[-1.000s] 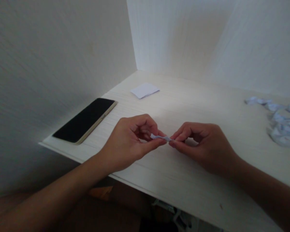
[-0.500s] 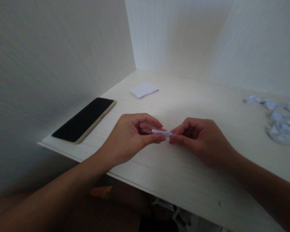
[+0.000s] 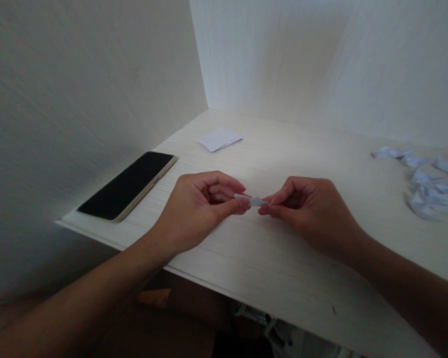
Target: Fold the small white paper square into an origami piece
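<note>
A small folded piece of white paper (image 3: pixel 257 201) is held between my two hands, just above the desk. My left hand (image 3: pixel 203 209) pinches its left end between thumb and fingers. The thumb and index finger of my right hand (image 3: pixel 308 204) grip the right end. Between the fingertips the paper shows a small raised peak; the rest of it is covered by my fingers. Farther back on the desk lies a flat stack of white paper (image 3: pixel 219 139), which neither hand touches.
A phone (image 3: pixel 129 185) in a pale case lies near the desk's left edge. Several folded white paper pieces (image 3: pixel 433 184) are heaped on the right. Pale walls border the white desk (image 3: pixel 246 268) on the left and at the back.
My hands have drawn slightly apart, and a peaked middle of the paper now shows between the fingertips, where a flat narrow strip showed before. The view has shifted a little.
</note>
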Demonstrator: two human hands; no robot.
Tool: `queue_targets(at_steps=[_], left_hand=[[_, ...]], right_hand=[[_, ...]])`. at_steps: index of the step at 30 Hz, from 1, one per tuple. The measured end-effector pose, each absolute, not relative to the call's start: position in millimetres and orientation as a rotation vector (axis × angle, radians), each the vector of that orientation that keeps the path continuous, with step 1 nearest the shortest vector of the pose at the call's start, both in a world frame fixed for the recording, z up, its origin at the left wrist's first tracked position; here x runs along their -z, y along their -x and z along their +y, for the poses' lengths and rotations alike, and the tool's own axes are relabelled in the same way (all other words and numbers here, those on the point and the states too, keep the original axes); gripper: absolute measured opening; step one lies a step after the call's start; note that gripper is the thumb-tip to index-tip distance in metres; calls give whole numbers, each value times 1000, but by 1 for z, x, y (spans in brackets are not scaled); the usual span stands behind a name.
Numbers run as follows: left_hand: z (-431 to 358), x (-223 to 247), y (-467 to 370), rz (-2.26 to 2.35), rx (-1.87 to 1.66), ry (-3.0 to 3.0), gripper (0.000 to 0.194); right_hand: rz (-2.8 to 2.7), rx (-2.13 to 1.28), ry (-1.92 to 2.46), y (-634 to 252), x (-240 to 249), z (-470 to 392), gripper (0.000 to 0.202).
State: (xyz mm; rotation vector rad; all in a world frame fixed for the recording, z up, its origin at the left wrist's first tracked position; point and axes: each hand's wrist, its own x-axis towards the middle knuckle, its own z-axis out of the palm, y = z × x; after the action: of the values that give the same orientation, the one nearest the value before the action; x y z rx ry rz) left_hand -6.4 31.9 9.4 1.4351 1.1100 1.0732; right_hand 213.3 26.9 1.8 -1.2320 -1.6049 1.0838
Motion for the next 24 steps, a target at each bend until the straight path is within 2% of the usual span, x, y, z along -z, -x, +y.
queue_targets(at_steps=[9,11,14,17,24], left_hand=[[31,-10,1,1117,-1136,-1269,22],[32,-8,0,1104,-1167,-1237,21],[33,-5,-1,1031,-1191,-1177,20],[34,-2,-3,953,-1206,-1097,20],[32,-4,-9,971,-1285,-977,31]], right_hand=[[-1583,-1141,1140,-212,-2,29,22],[-1640,-1013,1135,-214,2,30,19],[-1811,-623,1130,-215,6,29,6],[-1934,-376,1023,-214,5,27,7],[-1876,-453,984,-210,3,24,3]])
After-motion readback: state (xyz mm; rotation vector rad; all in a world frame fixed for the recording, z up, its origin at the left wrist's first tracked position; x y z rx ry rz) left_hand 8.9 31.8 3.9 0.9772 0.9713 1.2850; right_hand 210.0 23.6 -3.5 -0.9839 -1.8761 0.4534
